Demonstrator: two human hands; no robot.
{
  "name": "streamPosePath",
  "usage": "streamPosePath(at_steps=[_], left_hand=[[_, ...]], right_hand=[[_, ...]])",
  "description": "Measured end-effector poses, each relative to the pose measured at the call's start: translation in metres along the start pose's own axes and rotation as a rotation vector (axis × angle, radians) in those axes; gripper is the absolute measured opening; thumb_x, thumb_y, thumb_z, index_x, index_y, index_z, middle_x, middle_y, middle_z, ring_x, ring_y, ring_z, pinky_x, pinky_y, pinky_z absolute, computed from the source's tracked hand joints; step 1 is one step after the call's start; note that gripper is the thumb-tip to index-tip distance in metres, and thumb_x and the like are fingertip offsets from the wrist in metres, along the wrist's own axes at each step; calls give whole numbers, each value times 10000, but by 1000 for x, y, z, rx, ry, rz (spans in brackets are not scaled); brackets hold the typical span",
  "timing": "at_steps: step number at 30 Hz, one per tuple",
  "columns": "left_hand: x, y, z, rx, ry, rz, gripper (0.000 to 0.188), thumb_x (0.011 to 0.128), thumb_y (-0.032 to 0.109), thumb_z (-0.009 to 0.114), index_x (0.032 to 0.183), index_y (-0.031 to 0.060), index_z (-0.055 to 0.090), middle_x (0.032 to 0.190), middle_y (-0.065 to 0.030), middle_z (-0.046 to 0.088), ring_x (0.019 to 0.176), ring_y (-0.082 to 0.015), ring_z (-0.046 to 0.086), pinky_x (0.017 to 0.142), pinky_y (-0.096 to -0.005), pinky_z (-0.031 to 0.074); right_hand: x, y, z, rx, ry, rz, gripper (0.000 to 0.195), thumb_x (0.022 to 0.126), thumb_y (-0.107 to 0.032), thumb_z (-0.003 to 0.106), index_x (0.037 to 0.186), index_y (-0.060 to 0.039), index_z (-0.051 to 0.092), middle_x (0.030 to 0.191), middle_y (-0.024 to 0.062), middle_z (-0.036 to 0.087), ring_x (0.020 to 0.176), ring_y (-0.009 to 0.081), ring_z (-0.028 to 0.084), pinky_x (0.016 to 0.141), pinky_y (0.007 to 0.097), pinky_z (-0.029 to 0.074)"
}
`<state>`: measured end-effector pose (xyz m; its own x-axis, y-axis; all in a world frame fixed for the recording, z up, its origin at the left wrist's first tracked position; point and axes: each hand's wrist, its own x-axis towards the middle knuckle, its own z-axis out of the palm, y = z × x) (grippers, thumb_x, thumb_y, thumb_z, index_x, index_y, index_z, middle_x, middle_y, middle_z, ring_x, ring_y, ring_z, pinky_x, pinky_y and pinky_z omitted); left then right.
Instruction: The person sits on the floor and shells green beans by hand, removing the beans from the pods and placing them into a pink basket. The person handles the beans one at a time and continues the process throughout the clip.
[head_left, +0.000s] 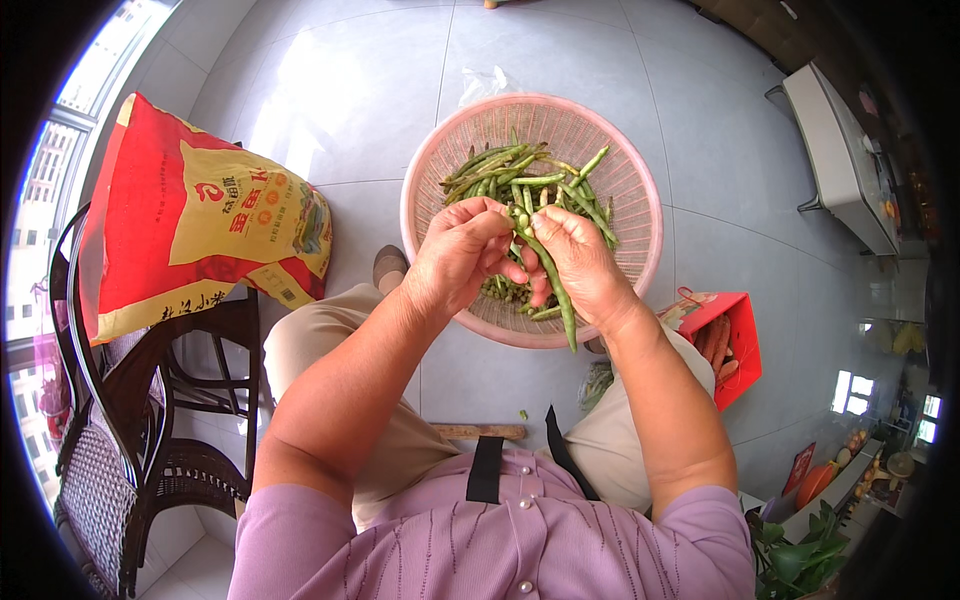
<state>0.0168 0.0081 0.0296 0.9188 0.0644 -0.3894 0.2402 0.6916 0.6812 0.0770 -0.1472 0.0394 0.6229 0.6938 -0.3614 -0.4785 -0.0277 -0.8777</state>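
Observation:
Between my hands is a long green bean pod, its upper end split so that pale seeds show. The fingers of my right hand grip the pod, which hangs down past the palm. Thumb and forefinger of my left hand pinch at the split end, close to the right fingertips. Both hands are above a pink plastic basket. Inside it lies a heap of green and browned bean pods. Loose shelled beans show below my left hand, partly hidden by it.
On the left, a red and yellow sack bearing writing stands by a dark woven chair. A red box holding brown roots sits by my right knee. Clear plastic film lies beyond the basket. A potted plant stands at lower right.

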Motion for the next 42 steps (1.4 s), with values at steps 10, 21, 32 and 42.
streamPosePath(at_steps=[10, 21, 32, 42], left_hand=[[-3, 3, 0, 169, 8, 37, 122, 882, 78, 576, 823, -24, 541, 702, -62, 555, 573, -166, 602, 529, -318, 586], [-9, -4, 7, 259, 47, 80, 87, 883, 62, 551, 842, -15, 549, 689, -52, 541, 564, -125, 536, 550, -311, 581], [-3, 3, -1, 204, 93, 98, 99, 873, 50, 542, 844, -41, 520, 716, -85, 564, 632, -212, 646, 538, -319, 588], [-7, 4, 4, 277, 54, 82, 103, 889, 56, 550, 843, -32, 525, 771, -97, 594, 701, -214, 666, 566, -313, 592]], right_hand=[[3, 0, 6, -104, 33, -108, 238, 957, -267, 552, 1010, -35, 558, 833, 20, 593, 667, 67, 570, 488, 200, 485], [13, 9, 5, -156, 113, -214, 141, 877, -51, 514, 979, 14, 586, 821, 43, 614, 673, 83, 587, 566, 232, 501], [9, 6, 5, -152, 63, -193, 226, 859, -12, 506, 1073, 34, 564, 927, 49, 614, 783, 84, 566, 685, 238, 476], [13, 7, 6, -93, 97, -231, 91, 894, -84, 579, 937, -5, 564, 807, 16, 591, 685, 68, 537, 623, 221, 461]])
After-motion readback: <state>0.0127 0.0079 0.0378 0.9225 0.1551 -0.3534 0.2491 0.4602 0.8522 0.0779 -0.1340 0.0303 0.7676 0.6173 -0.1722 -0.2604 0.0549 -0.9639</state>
